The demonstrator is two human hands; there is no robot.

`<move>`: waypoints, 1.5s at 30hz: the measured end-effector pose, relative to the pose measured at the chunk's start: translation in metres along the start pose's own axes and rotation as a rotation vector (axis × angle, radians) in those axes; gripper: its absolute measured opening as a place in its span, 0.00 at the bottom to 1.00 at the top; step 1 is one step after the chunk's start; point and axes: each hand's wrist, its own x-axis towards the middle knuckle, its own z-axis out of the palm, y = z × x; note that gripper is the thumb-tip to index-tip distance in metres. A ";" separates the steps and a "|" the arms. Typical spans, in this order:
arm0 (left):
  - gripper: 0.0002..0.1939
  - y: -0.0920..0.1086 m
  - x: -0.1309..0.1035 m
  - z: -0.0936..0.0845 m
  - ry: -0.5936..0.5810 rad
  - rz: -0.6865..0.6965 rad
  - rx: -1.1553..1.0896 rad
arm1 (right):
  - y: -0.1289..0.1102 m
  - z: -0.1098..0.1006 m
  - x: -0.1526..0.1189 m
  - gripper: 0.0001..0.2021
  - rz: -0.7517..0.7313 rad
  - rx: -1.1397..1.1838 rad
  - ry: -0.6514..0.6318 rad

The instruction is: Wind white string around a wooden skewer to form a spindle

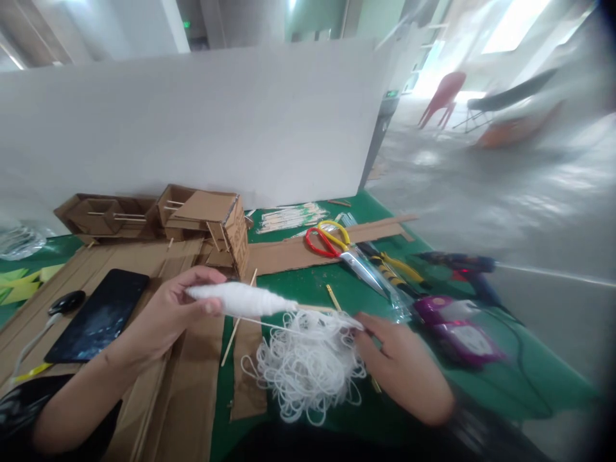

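Observation:
My left hand (185, 311) is closed around one end of a spindle of white string (248, 298), held almost level above the table. A thin wooden stick (315, 308) sticks out of the spindle's right end. From the spindle, a strand runs toward a loose, tangled heap of white string (310, 369) just below. My right hand (397, 362) is closed at the heap's right side, its thumb and fingers pinching white string near the stick's far end. Whether those fingers also touch the stick is unclear.
Cardboard boxes (202, 221) stand at the back left, near a phone (99, 314) and a mouse (66, 303). Scissors (359, 266), pliers (402, 266), a glue gun (462, 263) and a purple-and-white device (457, 330) lie rightward. A white partition (192, 128) rises behind the green table (283, 282).

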 end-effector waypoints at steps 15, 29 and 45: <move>0.18 0.003 0.021 0.017 -0.058 -0.032 -0.423 | 0.004 -0.012 -0.006 0.22 -0.124 0.063 -0.027; 0.28 0.002 0.018 0.052 -0.131 -0.086 -0.257 | -0.054 -0.035 0.037 0.14 -0.557 -0.341 0.222; 0.16 -0.015 0.019 0.063 -0.127 -0.238 -0.220 | -0.009 -0.035 0.070 0.14 -0.488 -0.298 0.296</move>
